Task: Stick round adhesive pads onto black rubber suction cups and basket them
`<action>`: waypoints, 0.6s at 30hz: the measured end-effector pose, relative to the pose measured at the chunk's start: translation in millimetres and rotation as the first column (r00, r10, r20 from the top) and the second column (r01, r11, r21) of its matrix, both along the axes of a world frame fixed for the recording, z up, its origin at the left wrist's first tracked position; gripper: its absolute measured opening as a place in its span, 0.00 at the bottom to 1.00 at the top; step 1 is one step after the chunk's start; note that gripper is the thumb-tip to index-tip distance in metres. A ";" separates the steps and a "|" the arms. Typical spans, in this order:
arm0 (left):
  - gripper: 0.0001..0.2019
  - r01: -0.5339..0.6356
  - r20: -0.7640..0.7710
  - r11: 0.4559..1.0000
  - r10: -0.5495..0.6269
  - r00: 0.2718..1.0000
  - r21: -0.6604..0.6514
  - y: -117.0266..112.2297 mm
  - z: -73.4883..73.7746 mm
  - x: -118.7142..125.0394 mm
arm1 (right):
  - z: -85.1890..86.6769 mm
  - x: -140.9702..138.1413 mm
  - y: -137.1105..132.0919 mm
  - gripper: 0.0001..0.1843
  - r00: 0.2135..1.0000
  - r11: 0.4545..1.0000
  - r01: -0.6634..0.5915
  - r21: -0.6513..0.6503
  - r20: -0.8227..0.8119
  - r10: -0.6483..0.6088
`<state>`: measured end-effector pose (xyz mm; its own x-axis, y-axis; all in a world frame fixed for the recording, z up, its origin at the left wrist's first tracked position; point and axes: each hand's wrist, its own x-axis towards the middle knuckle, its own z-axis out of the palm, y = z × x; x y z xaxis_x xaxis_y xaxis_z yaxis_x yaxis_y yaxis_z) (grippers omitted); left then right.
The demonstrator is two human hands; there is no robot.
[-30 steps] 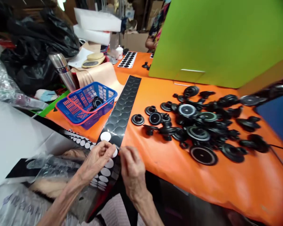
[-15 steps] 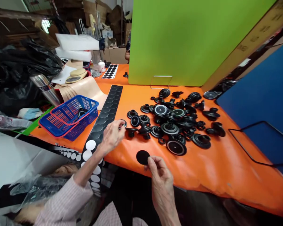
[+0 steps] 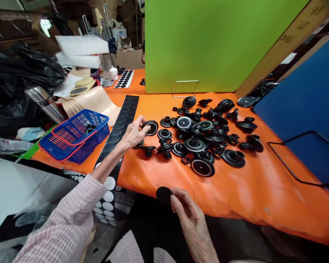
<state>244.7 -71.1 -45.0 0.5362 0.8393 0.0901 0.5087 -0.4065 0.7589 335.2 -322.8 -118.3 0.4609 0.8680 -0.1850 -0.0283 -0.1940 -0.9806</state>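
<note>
My left hand (image 3: pixel 135 133) reaches over the left side of a pile of black round parts (image 3: pixel 194 144), which have wide ringed discs and short stems. Its thumb and fingers pinch the edge of one black round part (image 3: pixel 150 128), whose flat face shows. At the table's front edge my right hand (image 3: pixel 190 215) is closed on a black round sticker (image 3: pixel 163 195) by its right rim. Under my left forearm runs a long black strip of round stickers (image 3: pixel 113 133); bare white circles mark its near end, which hangs over the edge.
The orange table (image 3: pixel 235 197) carries a blue basket (image 3: pixel 74 137) with a red handle at left. Behind it are a steel flask (image 3: pixel 44 104) and a sticker sheet (image 3: pixel 124 79). A green panel (image 3: pixel 197 44) stands behind the pile, a blue panel (image 3: pixel 301 109) at right.
My left hand has moved away from a part near the strip and now grips a round part farther back. My right hand has dropped slightly with the sticker. The view has shifted a little.
</note>
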 end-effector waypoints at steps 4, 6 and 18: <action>0.15 0.100 0.410 0.825 0.168 0.896 -0.556 -49.0 -2.2 -35.5 | 7.6 -0.5 6.7 0.12 0.990 0.995 -0.052 0.086 0.137 0.040; 0.18 0.149 0.444 0.718 0.242 0.862 -0.680 -76.1 -11.1 -48.7 | 15.2 -3.4 10.8 0.10 0.989 0.991 -0.042 0.129 0.148 0.022; 0.22 0.251 0.468 0.526 0.331 0.819 -0.812 -136.4 -34.6 -71.5 | 25.2 -18.5 24.8 0.17 0.926 0.988 0.149 0.032 -0.355 -0.128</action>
<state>173.2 -207.6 -79.7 0.6036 0.6898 -0.3997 -0.0764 0.5491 0.8323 316.7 -298.0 -93.1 0.4921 0.8141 -0.3084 -0.3949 -0.1069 -0.9125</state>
